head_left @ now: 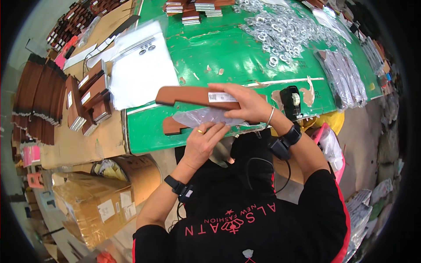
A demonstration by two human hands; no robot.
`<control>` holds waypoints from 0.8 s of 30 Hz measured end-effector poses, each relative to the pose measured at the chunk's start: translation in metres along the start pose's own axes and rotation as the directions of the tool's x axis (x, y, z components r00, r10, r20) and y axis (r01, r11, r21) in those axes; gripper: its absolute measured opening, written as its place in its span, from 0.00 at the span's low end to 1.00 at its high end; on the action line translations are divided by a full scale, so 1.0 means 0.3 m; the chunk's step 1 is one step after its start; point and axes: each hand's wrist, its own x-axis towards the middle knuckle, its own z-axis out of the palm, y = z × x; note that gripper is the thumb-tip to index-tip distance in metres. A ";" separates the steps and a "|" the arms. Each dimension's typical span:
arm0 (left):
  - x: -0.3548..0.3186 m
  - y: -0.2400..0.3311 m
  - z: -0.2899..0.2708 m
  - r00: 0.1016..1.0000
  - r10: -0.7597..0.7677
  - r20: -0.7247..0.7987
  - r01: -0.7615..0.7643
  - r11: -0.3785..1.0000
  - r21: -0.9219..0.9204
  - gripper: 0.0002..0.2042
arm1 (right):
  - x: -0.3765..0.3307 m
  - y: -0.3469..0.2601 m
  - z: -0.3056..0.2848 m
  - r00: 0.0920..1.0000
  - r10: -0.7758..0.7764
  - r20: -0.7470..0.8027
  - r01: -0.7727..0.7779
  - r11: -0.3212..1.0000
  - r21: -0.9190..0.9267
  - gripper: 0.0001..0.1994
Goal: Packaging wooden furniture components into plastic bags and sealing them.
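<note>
A flat brown strip-shaped piece with a notched end and a white printed label lies across the near part of the green table. My right hand is closed around its right end, fingers over the top and thumb below. Just nearer to me, a clear plastic sleeve lies partly over a second brown piece. My left hand has its fingers pressed together on the sleeve's near edge. The fingertips of both hands almost meet there, and the right end of the second piece is hidden beneath them.
A black hand-held device sits right of my hands. Plastic-wrapped pieces lie farther right, and bagged metal rings are heaped behind. Left are white plastic bags, labelled brown pieces and brown stacks. A carton stands below.
</note>
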 end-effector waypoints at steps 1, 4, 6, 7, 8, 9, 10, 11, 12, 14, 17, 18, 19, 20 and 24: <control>-0.014 0.002 -0.001 1.000 0.019 0.004 -0.019 1.000 0.012 0.21 | 0.000 0.014 0.014 0.998 -0.052 0.028 0.053 0.998 -0.042 0.43; -0.056 -0.007 0.007 0.999 0.040 0.018 -0.040 0.999 0.034 0.21 | -0.007 0.030 0.051 0.991 -0.122 0.062 0.128 0.986 -0.104 0.42; -0.076 -0.010 0.008 0.997 0.060 0.041 -0.064 0.992 0.106 0.22 | -0.016 0.013 0.061 0.990 -0.108 0.087 0.117 0.988 -0.105 0.42; -0.081 -0.009 0.008 0.998 0.048 0.041 -0.052 0.993 0.109 0.22 | -0.024 0.006 0.064 0.991 -0.084 0.100 0.096 0.988 -0.120 0.42; -0.082 -0.007 0.007 0.999 0.043 0.031 -0.045 0.994 0.097 0.22 | -0.026 0.007 0.065 0.992 -0.060 0.112 0.075 0.988 -0.135 0.42; -0.084 -0.003 0.008 0.999 0.040 0.023 -0.042 0.996 0.082 0.22 | -0.027 0.016 0.066 0.991 -0.078 0.112 0.096 0.982 -0.164 0.42; -0.089 -0.001 0.011 0.999 0.032 0.024 -0.034 0.996 0.083 0.22 | -0.027 0.019 0.073 0.990 -0.080 0.118 0.098 0.982 -0.160 0.42; -0.094 -0.001 0.015 0.999 0.028 0.029 -0.030 0.997 0.066 0.22 | -0.029 0.019 0.080 0.989 -0.101 0.109 0.117 0.982 -0.151 0.41; -0.098 0.001 0.017 0.999 0.026 0.036 -0.028 0.999 0.046 0.21 | -0.032 0.019 0.087 0.988 -0.118 0.099 0.132 0.981 -0.144 0.40; -0.115 0.011 0.011 0.999 0.010 0.034 -0.011 1.000 0.015 0.20 | -0.034 0.035 0.113 0.983 -0.144 0.115 0.168 0.955 -0.246 0.41; -0.128 0.013 -0.018 0.999 -0.028 0.024 0.029 0.999 -0.033 0.19 | -0.029 0.040 0.118 0.980 -0.138 0.144 0.179 0.928 -0.327 0.41; -0.127 0.005 -0.034 0.998 -0.054 0.017 0.055 0.997 -0.053 0.20 | -0.026 0.040 0.116 0.981 -0.106 0.160 0.151 0.939 -0.307 0.42; -0.125 -0.006 -0.053 0.999 -0.052 0.014 0.052 0.997 -0.048 0.20 | -0.029 0.034 0.117 0.981 -0.111 0.158 0.156 0.938 -0.310 0.42; -0.124 -0.020 -0.073 0.997 -0.077 0.002 0.077 0.997 -0.033 0.19 | -0.036 0.023 0.121 0.988 -0.087 0.126 0.131 0.909 -0.396 0.42; -0.129 -0.086 -0.140 0.984 -0.156 -0.087 0.156 0.988 -0.006 0.17 | -0.026 0.013 0.122 0.988 -0.009 0.157 0.080 0.886 -0.457 0.44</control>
